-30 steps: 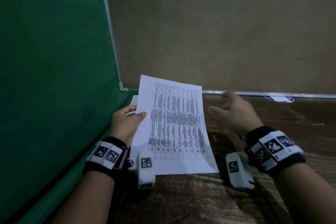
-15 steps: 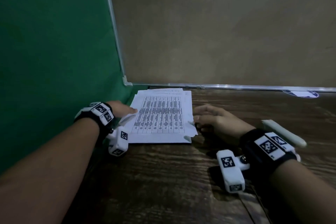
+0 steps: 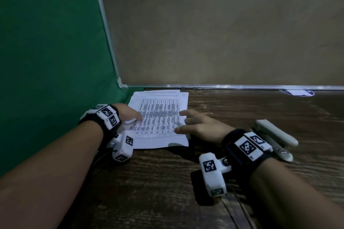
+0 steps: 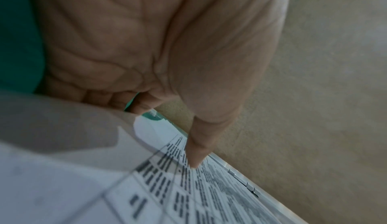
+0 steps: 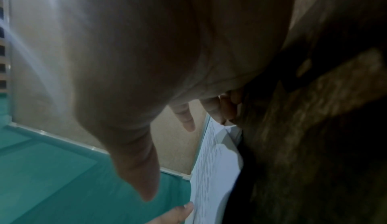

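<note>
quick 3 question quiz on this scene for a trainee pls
1. True or false: the white stapler lies on the stack of papers.
2. Which part of the left hand lies on the top sheet? A thumb, B palm, C little finger.
3. Fill in: the right hand touches the stack's ___ edge.
Key: 1 false, the stapler lies on the table beyond the right wrist. 2 A. 3 right.

White papers (image 3: 160, 117) gridded with black print lie on the dark brown wood-grain table (image 3: 242, 113), a green panel (image 3: 46, 52) at nine o'clock and a white stapler (image 3: 275, 132) at three.
</note>
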Available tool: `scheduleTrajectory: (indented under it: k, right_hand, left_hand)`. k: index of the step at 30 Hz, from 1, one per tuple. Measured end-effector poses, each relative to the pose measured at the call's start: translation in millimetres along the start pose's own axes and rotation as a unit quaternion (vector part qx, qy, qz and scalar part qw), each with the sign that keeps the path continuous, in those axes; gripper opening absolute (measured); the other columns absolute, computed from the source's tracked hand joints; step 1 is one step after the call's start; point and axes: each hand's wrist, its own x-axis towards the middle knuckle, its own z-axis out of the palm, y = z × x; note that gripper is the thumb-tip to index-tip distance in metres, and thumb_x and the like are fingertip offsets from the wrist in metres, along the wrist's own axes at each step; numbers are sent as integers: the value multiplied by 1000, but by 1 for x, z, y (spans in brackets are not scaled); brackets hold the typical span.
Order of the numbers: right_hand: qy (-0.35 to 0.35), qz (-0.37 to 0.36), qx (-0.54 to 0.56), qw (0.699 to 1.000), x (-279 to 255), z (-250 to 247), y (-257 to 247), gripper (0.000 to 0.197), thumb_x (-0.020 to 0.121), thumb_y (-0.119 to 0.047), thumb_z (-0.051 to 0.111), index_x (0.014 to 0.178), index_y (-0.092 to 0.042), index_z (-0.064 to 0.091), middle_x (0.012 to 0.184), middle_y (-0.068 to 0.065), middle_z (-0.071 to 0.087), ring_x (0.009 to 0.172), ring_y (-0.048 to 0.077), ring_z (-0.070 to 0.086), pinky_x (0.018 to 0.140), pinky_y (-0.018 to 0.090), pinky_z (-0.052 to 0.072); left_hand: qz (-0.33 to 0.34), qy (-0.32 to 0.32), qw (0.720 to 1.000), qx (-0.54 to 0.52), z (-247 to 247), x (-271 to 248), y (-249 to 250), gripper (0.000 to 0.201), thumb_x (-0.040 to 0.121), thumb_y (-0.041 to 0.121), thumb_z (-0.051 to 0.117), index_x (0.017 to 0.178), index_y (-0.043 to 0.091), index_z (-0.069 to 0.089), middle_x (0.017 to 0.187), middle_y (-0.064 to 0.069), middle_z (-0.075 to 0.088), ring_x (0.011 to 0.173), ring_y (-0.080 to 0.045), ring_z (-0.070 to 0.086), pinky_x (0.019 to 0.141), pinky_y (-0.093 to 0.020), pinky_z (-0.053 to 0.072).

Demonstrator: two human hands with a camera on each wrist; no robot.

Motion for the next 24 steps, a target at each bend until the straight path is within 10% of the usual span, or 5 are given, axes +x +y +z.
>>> scheduleTrajectory:
  k: [5,8,15,20,24]
  right_hand:
    - [92,-18,65,993,10,1,4,95,55,-61,84,140,-35,53,140,2,62,121,21,64,110,45,49]
    - [70,-6,-25,997,13,4,3,88,80,-56,80,155,-38,37,148,-1,52,136,20,52,113,38,41]
    - [-24,-6,-78,997,1,4,-5,86,83,-57,77,156,-49,31,164,3,39,146,18,42,117,35,34]
    - [-23,-23,37,999,0,5,1,75,80,-43,83,147,-39,49,133,-3,69,122,12,65,111,33,45]
    - [8,-43,106,993,3,8,10,70,76,-41,87,139,-30,58,119,-3,76,108,12,73,102,36,53]
  left_hand:
    - [-21,-14,997,-74,-6,15,-16,68,81,38,85,129,-4,61,129,-22,68,105,-38,68,96,-48,55]
    - [-15,-29,996,-85,-5,20,-15,62,85,30,83,131,-4,61,136,-31,61,94,-33,62,85,-40,51]
    - [-13,-10,999,-52,-5,14,-18,52,87,32,82,122,-2,62,138,-30,59,128,-45,60,91,-46,54]
    - [-19,19,1000,-12,-16,4,-29,43,89,20,81,118,-8,65,120,-33,64,60,-27,51,54,-29,39]
    - [-1,72,997,35,-25,-25,-36,56,89,28,81,132,-1,60,136,-21,63,111,-36,64,84,-37,54]
